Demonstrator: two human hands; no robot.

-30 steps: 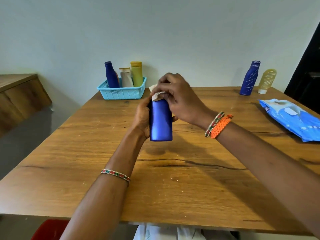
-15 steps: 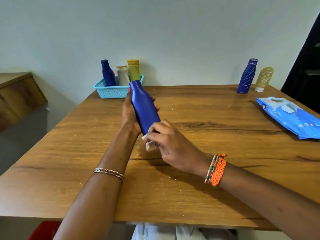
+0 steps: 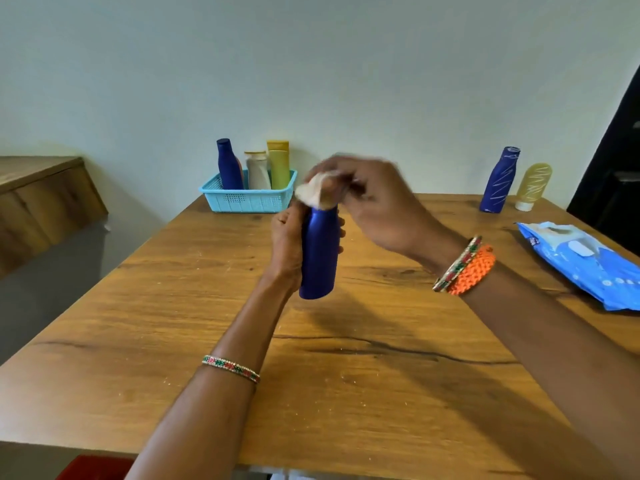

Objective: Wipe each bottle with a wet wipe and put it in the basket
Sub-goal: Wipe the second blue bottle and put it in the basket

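Wipe [image 3: 317, 192] now back atop blue bottle [image 3: 318, 254], bottle upright again

No legible text anywhere: white print on the blue wipes pack [image 3: 585, 265] too blurred to read; pale markings on the far blue bottle [image 3: 498, 181] only scribbled lines.

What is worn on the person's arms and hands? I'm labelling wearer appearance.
Both forearms are bare, with no sleeves or gloves. The left wrist has a thin red, green and white beaded bracelet. The right wrist has a similar beaded bangle beside a thick orange woven band.
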